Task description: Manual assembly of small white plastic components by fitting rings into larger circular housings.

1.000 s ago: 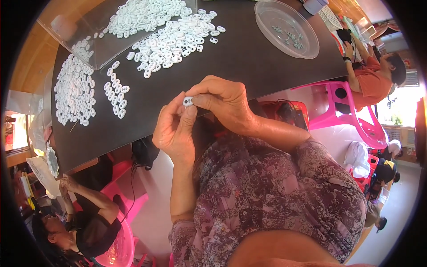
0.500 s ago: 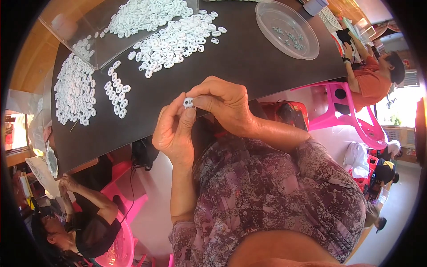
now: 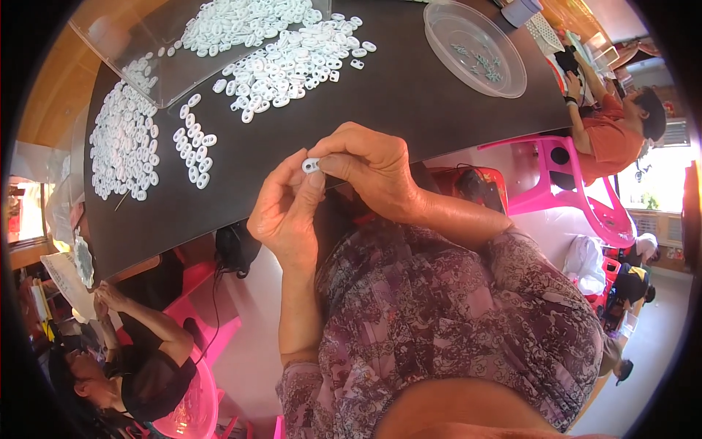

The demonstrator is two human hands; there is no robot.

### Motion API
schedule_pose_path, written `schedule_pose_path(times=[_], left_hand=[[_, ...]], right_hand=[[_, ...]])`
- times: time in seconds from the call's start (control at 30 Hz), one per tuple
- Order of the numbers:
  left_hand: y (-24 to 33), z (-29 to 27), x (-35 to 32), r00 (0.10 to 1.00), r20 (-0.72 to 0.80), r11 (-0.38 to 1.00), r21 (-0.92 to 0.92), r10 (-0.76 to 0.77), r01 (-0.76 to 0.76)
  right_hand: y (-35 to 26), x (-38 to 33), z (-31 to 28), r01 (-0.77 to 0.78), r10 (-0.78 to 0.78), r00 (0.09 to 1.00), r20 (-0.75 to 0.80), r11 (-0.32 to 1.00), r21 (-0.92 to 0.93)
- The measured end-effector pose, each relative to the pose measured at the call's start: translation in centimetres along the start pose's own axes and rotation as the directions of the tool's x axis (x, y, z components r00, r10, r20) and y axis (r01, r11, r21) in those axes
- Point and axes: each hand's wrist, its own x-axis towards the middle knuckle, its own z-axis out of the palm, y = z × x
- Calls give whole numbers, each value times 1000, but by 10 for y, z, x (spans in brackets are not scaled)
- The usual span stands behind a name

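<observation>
As counted in the head view, one white oval two-hole piece (image 3: 311,165) sits pinched between two bare hands; lookalike pieces lie in three big heaps, too dense to count: one heap seen in the clear plastic box (image 3: 162,99), one spread heap (image 3: 292,69) just in front of it, one left heap (image 3: 124,146) at the table's left side. Between the last two, one loose cluster (image 3: 194,146), over a dozen pieces. One round clear dish (image 3: 457,29) at upper right, small grey-green bits (image 3: 479,66) inside, number unclear. One pale purple container (image 3: 519,10) near it. Surface: dark brown tabletop (image 3: 395,88), smooth, edge bowed by the lens. Room: pale floor (image 3: 259,314), one pink plastic chair (image 3: 618,223) on the right, more pink seating (image 3: 219,329) at lower left, one person in an orange top (image 3: 614,135) at right, one in a dark top (image 3: 157,391) at lower left, others small at far right. Hands: left hand (image 3: 285,208) rises from the lower edge, palm inward, thumb and fingertips grasping the piece's left end and underside; right hand (image 3: 376,172) arches in from the right, wrist bent, thumb and index finger gripping its right end. Piece is held near the table edge.
</observation>
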Motion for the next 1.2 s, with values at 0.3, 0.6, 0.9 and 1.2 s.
schedule_pose_path(times=[0.3, 0.6, 0.9, 1.2], left_hand=[[-2, 5, -2, 997, -63, 998, -46, 37, -40], [8, 13, 1, 994, -107, 999, -46, 5, -10], [-7, 10, 1, 994, -85, 997, -18, 73, -75], [-11, 14, 4, 989, -111, 995, 5, 99, -99]], right_hand=[[-3, 4, -4, 116, -111, 992, 66, 990, -79], [-5, 11, -10, 169, -160, 974, 162, 985, -42], [0, 9, -7, 144, -143, 987, 80, 990, -10], [9, 10, -5, 202, -198, 979, 52, 976, -82]])
